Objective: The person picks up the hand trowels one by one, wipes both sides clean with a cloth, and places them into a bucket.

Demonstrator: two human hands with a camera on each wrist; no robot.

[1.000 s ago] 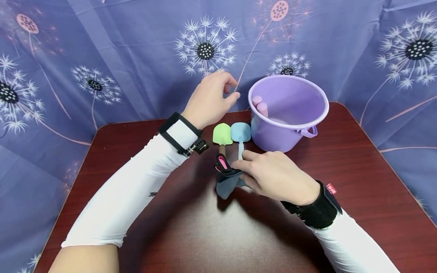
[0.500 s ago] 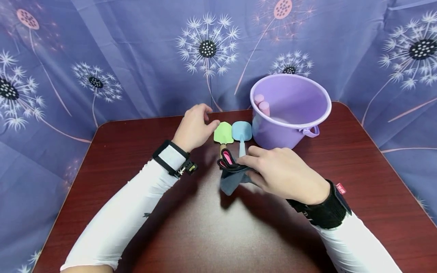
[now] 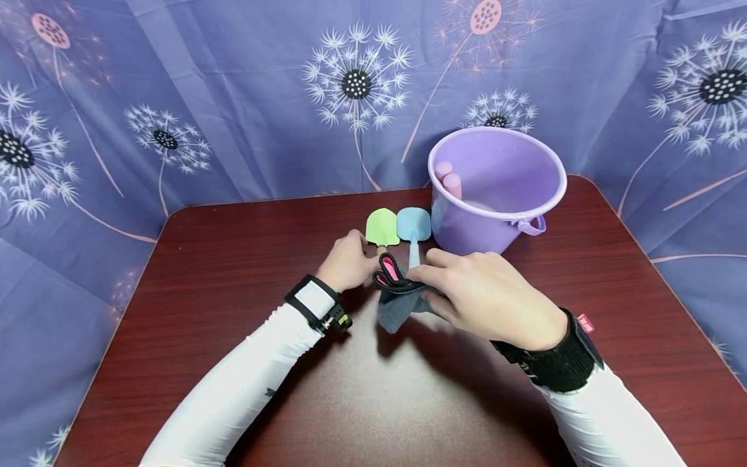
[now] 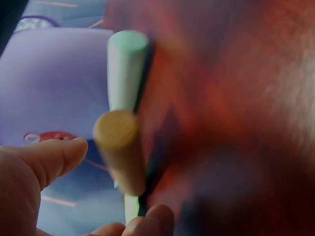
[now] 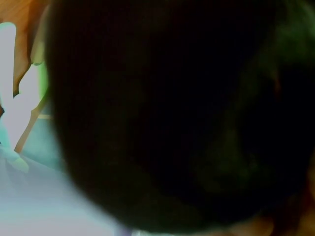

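My left hand (image 3: pixel 348 263) is at the wooden handle of a small spade with a green blade (image 3: pixel 382 226). In the left wrist view, the thumb stands apart from that wooden handle (image 4: pixel 120 150), with the fingertips near the blade's neck. My right hand (image 3: pixel 481 295) pinches a dark grey cloth item (image 3: pixel 399 308) with black-edged openings and a pink lining, held over the table. Behind it lies a light blue spade (image 3: pixel 414 224), its handle end partly hidden. A dark, blurred shape (image 5: pixel 162 113) fills most of the right wrist view.
A purple bucket (image 3: pixel 473 233) stands right of the blue spade, holding pink cylindrical pieces (image 3: pixel 452 185). The dark red table (image 3: pixel 245 240) ends at a blue curtain (image 3: pixel 251 97) with a dandelion print.
My left hand has come down from above the table's back edge to the green spade's handle. My right hand has stayed nearly still with the grey cloth item.
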